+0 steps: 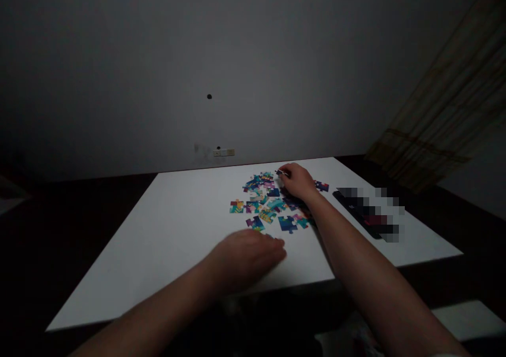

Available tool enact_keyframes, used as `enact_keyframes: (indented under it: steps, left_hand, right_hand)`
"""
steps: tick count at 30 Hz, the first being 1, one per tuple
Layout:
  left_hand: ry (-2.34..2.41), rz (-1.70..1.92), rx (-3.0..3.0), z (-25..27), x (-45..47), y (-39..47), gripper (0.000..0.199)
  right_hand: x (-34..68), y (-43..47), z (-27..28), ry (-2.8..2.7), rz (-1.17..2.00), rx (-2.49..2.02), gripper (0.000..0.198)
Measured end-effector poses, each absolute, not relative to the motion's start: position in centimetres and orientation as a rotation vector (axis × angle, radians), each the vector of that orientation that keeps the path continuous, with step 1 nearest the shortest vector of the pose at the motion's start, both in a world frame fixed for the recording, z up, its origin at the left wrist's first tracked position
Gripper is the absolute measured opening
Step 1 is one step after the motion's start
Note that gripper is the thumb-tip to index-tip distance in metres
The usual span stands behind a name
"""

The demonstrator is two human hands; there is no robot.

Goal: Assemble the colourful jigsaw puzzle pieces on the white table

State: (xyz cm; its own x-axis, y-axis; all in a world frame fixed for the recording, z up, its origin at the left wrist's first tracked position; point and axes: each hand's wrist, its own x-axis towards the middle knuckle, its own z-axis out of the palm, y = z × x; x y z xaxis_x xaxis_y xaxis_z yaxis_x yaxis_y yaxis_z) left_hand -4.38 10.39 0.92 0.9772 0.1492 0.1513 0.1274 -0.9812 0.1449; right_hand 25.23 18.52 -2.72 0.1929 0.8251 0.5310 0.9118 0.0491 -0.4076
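Two bare hands are out over the white table, and I'm watching from the head camera in very dim light. My right hand is stretched to the far side of a loose scatter of puzzle pieces, fingers curled and pinching one small dark piece at the fingertips, just at the far edge of the heap. That arm runs diagonally across the near right part of the tabletop and covers some pieces beneath it. My left hand sits much closer to me, palm down near the table's front edge, fingers bent loosely; I can't tell whether it holds anything (the knuckles hide whatever is beneath). Just past its fingertips lies a blue and purple piece, close but apparently not touching. Another blue piece rests beside it, nearer the right forearm. One stray piece lies apart on the right of the heap, just beyond the right hand. Further right on the table is a dark flat object, blurred out, so I can't say what it is. Behind the table stands a plain grey wall with a small socket plate low down, and a striped curtain hangs at the right.
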Motion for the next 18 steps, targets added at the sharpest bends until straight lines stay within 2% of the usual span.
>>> enact_keyframes:
  steps: [3, 8, 10, 13, 18]
  left_hand:
    - [0.576, 0.351, 3.085, 1.8, -6.8, 15.9, 0.036]
    - [1.060, 0.115, 3.044, 0.4, -9.8, 20.6, 0.030]
    - [1.068, 0.188, 2.973, -0.1, -10.9, 20.8, 0.036]
    - [1.036, 0.379, 2.797, -0.1, -13.0, 21.7, 0.056]
    - [0.885, 0.589, 2.595, 0.4, -16.2, 24.1, 0.055]
  right_hand:
    - [25.0, 18.6, -2.4, -1.528, -0.221, -1.711, 0.024]
    - [24.4, 18.3, -1.9, -1.508, -0.177, -1.673, 0.025]
    - [23.6, 17.7, -1.3, -1.557, -0.214, -1.651, 0.030]
    - [20.9, 16.3, 0.6, -1.711, -0.286, -1.601, 0.037]
    - [13.6, 15.6, 4.1, -2.009, -0.010, -1.502, 0.036]
